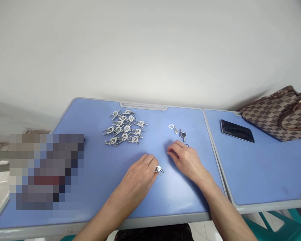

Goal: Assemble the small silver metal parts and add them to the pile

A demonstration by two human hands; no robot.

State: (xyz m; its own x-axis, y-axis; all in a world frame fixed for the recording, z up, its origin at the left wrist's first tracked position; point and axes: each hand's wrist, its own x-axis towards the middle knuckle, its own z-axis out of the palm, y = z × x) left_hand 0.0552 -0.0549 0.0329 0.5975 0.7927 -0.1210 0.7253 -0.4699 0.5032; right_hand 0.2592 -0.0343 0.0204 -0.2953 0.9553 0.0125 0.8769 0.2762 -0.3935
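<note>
My left hand (143, 169) is closed around a small silver metal fitting (158, 169) with thin tube-like prongs that poke out past the fingers. To its right, my right hand (187, 157) has thumb and forefinger pinched together; a tiny pale bit shows at the fingertips, too small to name. Just beyond the right hand lie a flat silver plate with an oval hole (171, 126), a small metal piece (176, 130) and a dark-centred fitting body (183, 134). A dark ring (187, 145) is partly hidden behind that hand. Several similar silver fittings (125, 128) lie grouped at the back left.
The blue desk (97, 187) meets a second desk (271, 177) along a narrow seam on the right. There lie a black phone (237, 130) and a brown checkered bag (278, 113). A blurred-out dark object (57, 167) covers the left side. A white wall (150, 50) rises behind.
</note>
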